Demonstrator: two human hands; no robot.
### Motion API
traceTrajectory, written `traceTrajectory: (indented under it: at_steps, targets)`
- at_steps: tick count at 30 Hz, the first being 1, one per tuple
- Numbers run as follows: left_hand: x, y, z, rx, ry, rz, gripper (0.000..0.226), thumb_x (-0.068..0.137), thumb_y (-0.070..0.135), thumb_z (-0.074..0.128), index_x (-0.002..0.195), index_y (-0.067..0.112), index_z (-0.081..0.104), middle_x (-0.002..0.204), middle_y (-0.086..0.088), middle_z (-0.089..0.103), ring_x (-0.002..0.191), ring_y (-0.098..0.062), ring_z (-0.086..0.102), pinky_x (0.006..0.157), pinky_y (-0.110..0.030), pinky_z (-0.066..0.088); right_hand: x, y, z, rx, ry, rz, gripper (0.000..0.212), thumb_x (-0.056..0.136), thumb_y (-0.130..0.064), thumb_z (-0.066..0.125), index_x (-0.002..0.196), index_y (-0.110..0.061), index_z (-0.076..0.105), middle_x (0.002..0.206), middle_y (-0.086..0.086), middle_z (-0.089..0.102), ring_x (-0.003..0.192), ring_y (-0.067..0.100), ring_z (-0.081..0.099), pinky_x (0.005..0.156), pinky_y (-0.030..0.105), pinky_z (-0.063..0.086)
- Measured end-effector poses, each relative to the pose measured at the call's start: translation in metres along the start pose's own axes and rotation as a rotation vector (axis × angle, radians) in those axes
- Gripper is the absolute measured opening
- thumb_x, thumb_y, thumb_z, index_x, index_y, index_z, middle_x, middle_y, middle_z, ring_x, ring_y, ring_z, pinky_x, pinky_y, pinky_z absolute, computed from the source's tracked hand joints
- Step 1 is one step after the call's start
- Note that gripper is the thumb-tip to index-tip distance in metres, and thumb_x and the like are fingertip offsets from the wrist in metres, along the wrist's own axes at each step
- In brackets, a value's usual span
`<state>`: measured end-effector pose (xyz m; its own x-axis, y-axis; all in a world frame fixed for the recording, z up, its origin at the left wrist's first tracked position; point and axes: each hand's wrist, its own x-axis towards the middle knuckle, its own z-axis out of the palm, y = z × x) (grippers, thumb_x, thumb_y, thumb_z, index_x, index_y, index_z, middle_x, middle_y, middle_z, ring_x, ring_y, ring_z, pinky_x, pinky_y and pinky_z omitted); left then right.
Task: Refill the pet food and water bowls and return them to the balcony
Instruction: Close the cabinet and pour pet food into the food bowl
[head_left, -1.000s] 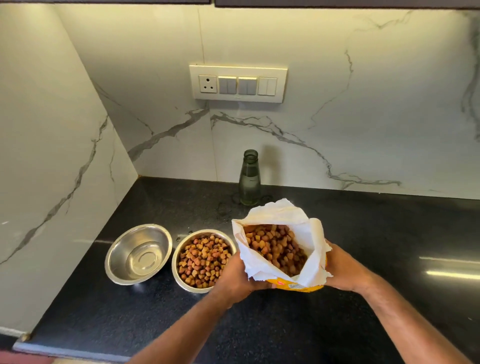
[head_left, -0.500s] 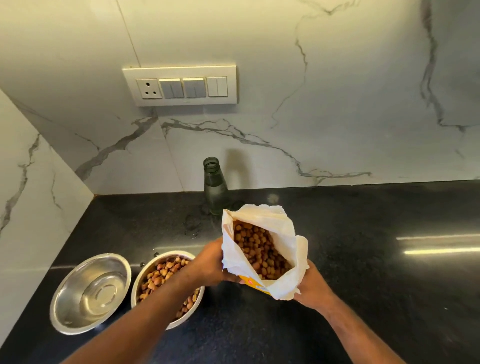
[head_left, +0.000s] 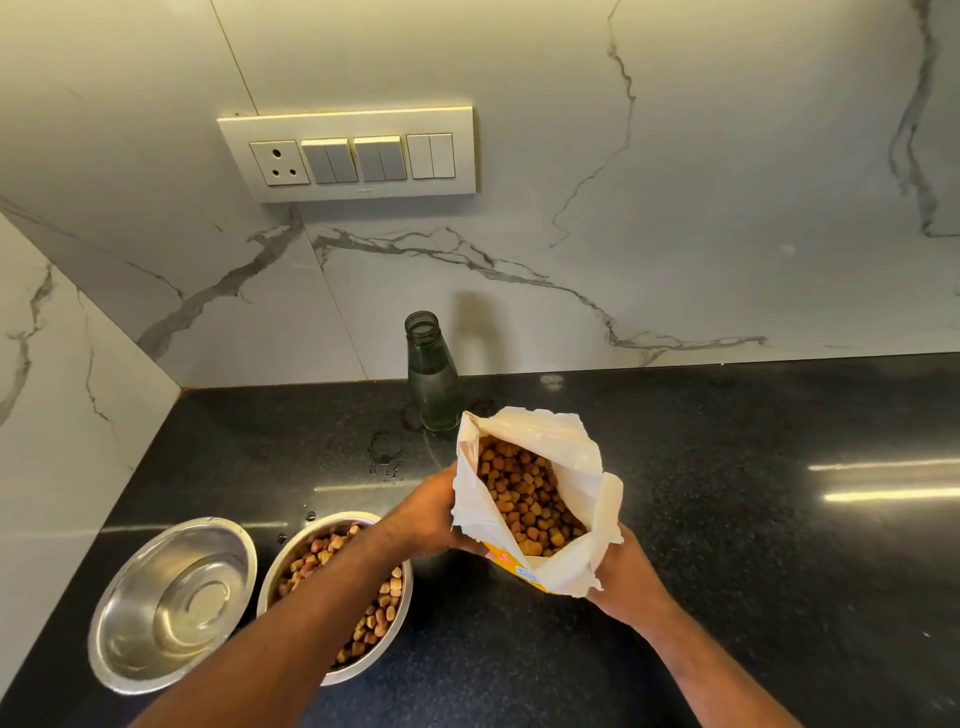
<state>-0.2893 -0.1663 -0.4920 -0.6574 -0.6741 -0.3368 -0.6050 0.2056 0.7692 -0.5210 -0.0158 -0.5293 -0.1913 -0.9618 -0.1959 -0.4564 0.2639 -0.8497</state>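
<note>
An open pet food bag (head_left: 582, 467), white inside and yellow outside, stands upright over the black counter with brown kibble showing in its mouth. My left hand (head_left: 421, 519) grips its left side and my right hand (head_left: 621, 577) grips its lower right side. To the left sits a steel bowl (head_left: 397, 639) full of kibble, partly hidden by my left forearm. Further left is a second steel bowl (head_left: 171, 603) holding clear water. A green glass bottle (head_left: 434, 379), uncapped, stands behind the bag near the wall.
The black stone counter (head_left: 753, 545) runs right and forward from the corner. Marble walls close off the back and left. A switch panel (head_left: 353, 156) is mounted on the back wall. Some water drops (head_left: 384, 457) lie on the counter beside the bottle.
The view has swung right and closer, so the bowls now sit lower left. Both hands have carried the bag slightly right, away from the kibble bowl, still upright.
</note>
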Motion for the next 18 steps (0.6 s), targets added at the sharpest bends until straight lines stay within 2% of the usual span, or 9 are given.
traceTrajectory:
  at_steps: [5, 7, 8, 9, 11, 12, 15, 17, 18]
  targets:
    - [-0.001, -0.001, 0.0, -0.013, 0.006, -0.012, 0.084, 0.07, 0.026, 0.093, 0.14, 0.03, 0.047, 0.132, 0.014, 0.06, 0.126, -0.012, 0.058, 0.108, -0.041, 0.049, -0.003, 0.001, 0.004, -0.04, 0.034, -0.052, 0.079, 0.077, -0.012, 0.089, 0.14, -0.027, 0.044, 0.129, -0.003, 0.061, 0.123, 0.011, 0.057, 0.106, 0.031, 0.049]
    - [-0.003, -0.002, 0.001, -0.023, 0.012, -0.018, 0.085, 0.07, 0.026, 0.093, 0.141, 0.03, 0.047, 0.134, 0.011, 0.06, 0.126, -0.012, 0.058, 0.108, -0.042, 0.05, -0.003, 0.002, 0.005, -0.052, 0.034, -0.066, 0.08, 0.078, -0.013, 0.089, 0.144, -0.018, 0.046, 0.133, 0.001, 0.061, 0.128, 0.016, 0.058, 0.109, 0.036, 0.05]
    - [-0.005, -0.002, 0.001, -0.032, 0.013, -0.021, 0.084, 0.07, 0.026, 0.094, 0.14, 0.032, 0.047, 0.133, 0.013, 0.061, 0.125, -0.011, 0.059, 0.108, -0.042, 0.05, -0.004, 0.002, 0.005, -0.056, 0.029, -0.074, 0.08, 0.078, -0.014, 0.089, 0.145, -0.017, 0.046, 0.133, 0.0, 0.061, 0.129, 0.017, 0.058, 0.109, 0.031, 0.05]
    - [-0.007, -0.002, 0.001, -0.04, 0.01, -0.026, 0.084, 0.069, 0.026, 0.094, 0.138, 0.033, 0.047, 0.129, 0.016, 0.06, 0.122, -0.008, 0.059, 0.107, -0.041, 0.051, -0.005, 0.002, 0.006, -0.063, 0.025, -0.084, 0.08, 0.077, -0.016, 0.089, 0.145, -0.018, 0.046, 0.132, -0.003, 0.061, 0.129, 0.017, 0.058, 0.106, 0.021, 0.048]
    - [-0.011, -0.003, 0.0, -0.05, 0.007, -0.041, 0.085, 0.068, 0.024, 0.094, 0.137, 0.036, 0.046, 0.123, 0.024, 0.058, 0.118, -0.005, 0.059, 0.106, -0.038, 0.05, -0.007, 0.0, 0.005, -0.056, 0.026, -0.1, 0.085, 0.075, -0.019, 0.091, 0.143, -0.03, 0.041, 0.13, -0.017, 0.056, 0.127, 0.008, 0.057, 0.094, 0.001, 0.042]
    - [-0.013, -0.003, -0.001, -0.058, 0.012, -0.049, 0.087, 0.068, 0.023, 0.095, 0.138, 0.038, 0.045, 0.122, 0.026, 0.057, 0.118, -0.004, 0.057, 0.104, -0.036, 0.05, -0.009, -0.004, 0.003, -0.02, 0.033, -0.091, 0.087, 0.073, -0.022, 0.092, 0.14, -0.038, 0.039, 0.13, -0.025, 0.053, 0.124, 0.0, 0.056, 0.089, -0.004, 0.04]
    - [-0.023, -0.003, -0.01, -0.127, 0.041, -0.076, 0.099, 0.066, 0.019, 0.095, 0.143, 0.041, 0.038, 0.132, 0.026, 0.053, 0.13, -0.01, 0.051, 0.101, -0.031, 0.049, -0.016, -0.024, -0.005, 0.089, 0.059, -0.093, 0.105, 0.06, -0.045, 0.096, 0.139, -0.062, 0.029, 0.13, -0.04, 0.05, 0.122, -0.023, 0.047, 0.082, -0.006, 0.04]
    - [-0.031, -0.004, -0.021, -0.185, 0.068, -0.088, 0.102, 0.066, 0.016, 0.094, 0.147, 0.039, 0.036, 0.147, 0.016, 0.048, 0.139, -0.015, 0.045, 0.106, -0.036, 0.048, -0.022, -0.036, -0.011, 0.117, 0.064, -0.125, 0.118, 0.052, -0.056, 0.098, 0.141, -0.072, 0.022, 0.135, -0.048, 0.043, 0.126, -0.025, 0.041, 0.082, -0.004, 0.042]
    - [-0.037, -0.004, -0.027, -0.22, 0.089, -0.092, 0.103, 0.066, 0.014, 0.094, 0.148, 0.039, 0.037, 0.151, 0.013, 0.046, 0.141, -0.016, 0.043, 0.109, -0.038, 0.048, -0.026, -0.042, -0.014, 0.13, 0.071, -0.146, 0.125, 0.049, -0.057, 0.099, 0.145, -0.069, 0.02, 0.138, -0.049, 0.039, 0.129, -0.024, 0.039, 0.084, -0.002, 0.044]
